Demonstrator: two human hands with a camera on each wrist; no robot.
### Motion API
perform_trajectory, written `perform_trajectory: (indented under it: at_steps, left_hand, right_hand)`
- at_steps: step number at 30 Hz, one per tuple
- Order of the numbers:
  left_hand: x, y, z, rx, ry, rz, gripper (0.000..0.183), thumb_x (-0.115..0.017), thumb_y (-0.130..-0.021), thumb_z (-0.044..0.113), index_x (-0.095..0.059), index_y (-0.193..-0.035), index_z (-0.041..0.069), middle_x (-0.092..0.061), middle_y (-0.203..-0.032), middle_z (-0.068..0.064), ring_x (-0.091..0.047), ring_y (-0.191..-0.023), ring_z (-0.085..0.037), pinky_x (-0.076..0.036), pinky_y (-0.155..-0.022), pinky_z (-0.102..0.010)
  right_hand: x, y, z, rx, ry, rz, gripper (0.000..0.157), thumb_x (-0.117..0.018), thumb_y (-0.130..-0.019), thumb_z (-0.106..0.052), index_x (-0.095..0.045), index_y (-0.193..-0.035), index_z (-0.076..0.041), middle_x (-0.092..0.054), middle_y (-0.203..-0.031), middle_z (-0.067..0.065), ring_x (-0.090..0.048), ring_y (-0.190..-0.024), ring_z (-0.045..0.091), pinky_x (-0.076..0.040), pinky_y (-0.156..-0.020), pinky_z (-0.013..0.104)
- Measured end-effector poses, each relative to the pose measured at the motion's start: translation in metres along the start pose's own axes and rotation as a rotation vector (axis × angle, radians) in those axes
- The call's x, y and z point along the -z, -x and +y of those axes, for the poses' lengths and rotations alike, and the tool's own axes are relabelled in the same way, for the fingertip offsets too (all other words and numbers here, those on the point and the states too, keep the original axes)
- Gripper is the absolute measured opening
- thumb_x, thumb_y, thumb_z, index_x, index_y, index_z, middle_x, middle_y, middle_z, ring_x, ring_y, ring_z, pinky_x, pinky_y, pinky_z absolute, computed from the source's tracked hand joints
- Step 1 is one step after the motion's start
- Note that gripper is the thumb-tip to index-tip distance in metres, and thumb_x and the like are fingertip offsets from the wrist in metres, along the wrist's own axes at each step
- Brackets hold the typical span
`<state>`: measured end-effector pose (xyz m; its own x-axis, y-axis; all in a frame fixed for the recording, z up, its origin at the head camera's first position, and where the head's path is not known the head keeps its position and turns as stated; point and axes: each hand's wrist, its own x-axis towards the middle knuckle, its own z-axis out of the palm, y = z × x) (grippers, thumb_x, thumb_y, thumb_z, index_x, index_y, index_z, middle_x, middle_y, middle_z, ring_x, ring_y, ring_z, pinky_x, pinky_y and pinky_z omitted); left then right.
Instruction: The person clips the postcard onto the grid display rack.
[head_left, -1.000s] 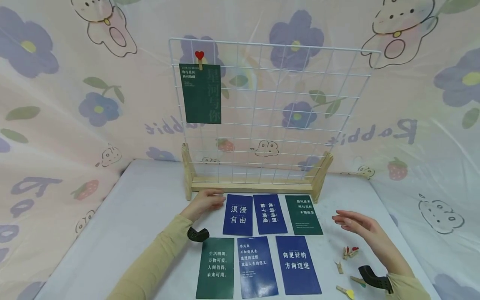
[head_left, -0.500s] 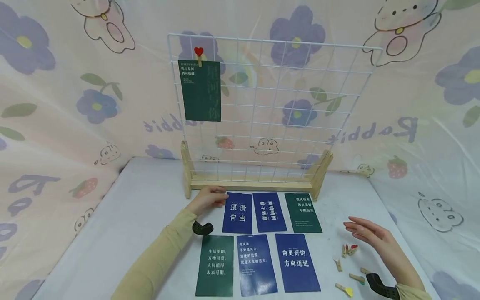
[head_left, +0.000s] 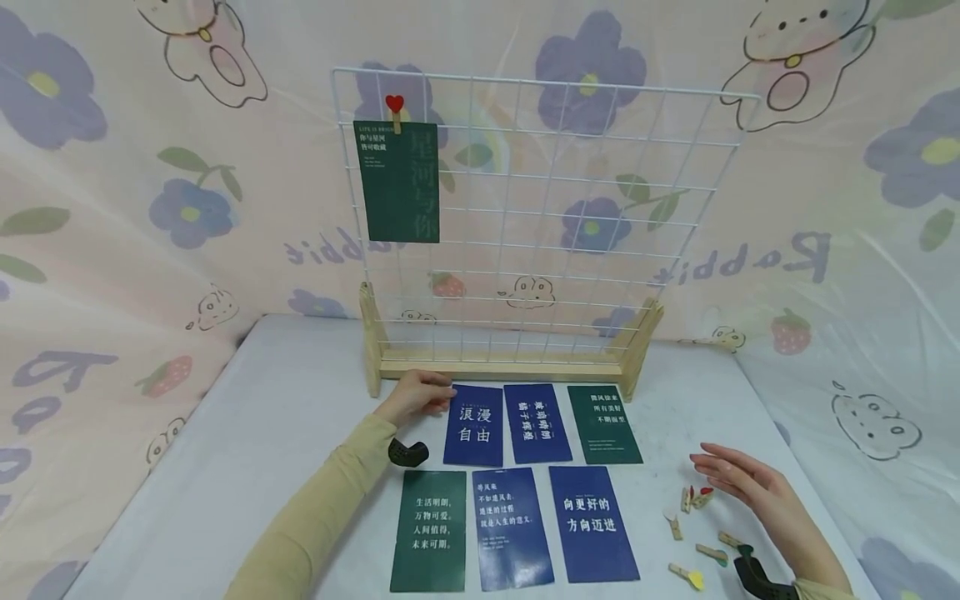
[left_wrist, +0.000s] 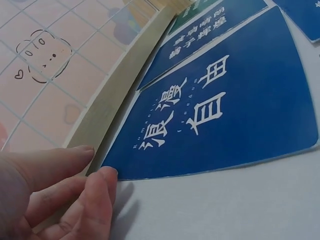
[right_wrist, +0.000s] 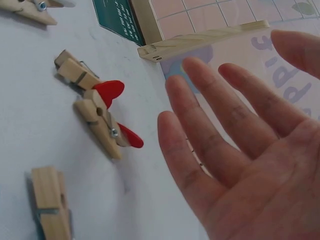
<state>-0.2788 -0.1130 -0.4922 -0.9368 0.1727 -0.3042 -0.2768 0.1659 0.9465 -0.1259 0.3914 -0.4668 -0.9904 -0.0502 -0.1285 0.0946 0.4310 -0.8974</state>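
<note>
My left hand [head_left: 416, 397] is at the far left corner of a blue card [head_left: 474, 425] with white characters. In the left wrist view, its fingertips [left_wrist: 107, 172] are right at that corner, and the card lies flat on the table. My right hand [head_left: 750, 479] hovers with spread fingers and nothing in it. Beside and below it lie wooden clothespins; two carry red hearts [right_wrist: 110, 91], and one has a yellow heart [head_left: 696, 580]. Upright behind the cards stands a white wire grid [head_left: 536, 175], where a red-heart clothespin [head_left: 396, 112] holds a green card [head_left: 397, 183].
Several more blue and green cards lie in two rows, including a green card [head_left: 427, 532] at the near left and another green card [head_left: 604, 425] at the far right. The grid's wooden base [head_left: 502, 369] runs just behind the far row. A patterned cloth [head_left: 795, 200] hangs behind.
My right hand has moved right and toward me, its fingers spreading, and uncovers another clothespin. My left hand has edged right to the blue card's corner.
</note>
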Motion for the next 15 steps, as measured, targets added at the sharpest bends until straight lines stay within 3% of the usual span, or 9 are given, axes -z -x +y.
perform_trajectory:
  at_steps: [6, 15]
  left_hand:
    - [-0.0015, -0.0015, -0.0017, 0.003, -0.002, 0.026, 0.033, -0.07, -0.086, 0.002, -0.062, -0.117, -0.007, -0.067, -0.077, -0.014, -0.061, -0.059, -0.013, -0.053, -0.053, -0.021]
    - [-0.0089, -0.0044, -0.0058, -0.051, -0.022, 0.133, 0.035, -0.078, -0.076, -0.001, -0.067, -0.109, -0.006, -0.065, -0.066, -0.011, -0.056, -0.05, -0.01, -0.045, -0.043, -0.018]
  right_hand:
    - [-0.0011, 0.0009, 0.0019, -0.05, -0.001, -0.003, 0.061, -0.044, -0.102, -0.04, -0.036, -0.143, 0.004, -0.061, -0.125, 0.012, -0.061, -0.105, 0.005, -0.049, -0.082, 0.018]
    - [-0.0009, 0.001, 0.004, -0.054, -0.014, 0.017, 0.062, -0.045, -0.101, -0.04, -0.035, -0.143, 0.004, -0.062, -0.125, 0.012, -0.06, -0.103, 0.001, -0.05, -0.082, 0.018]
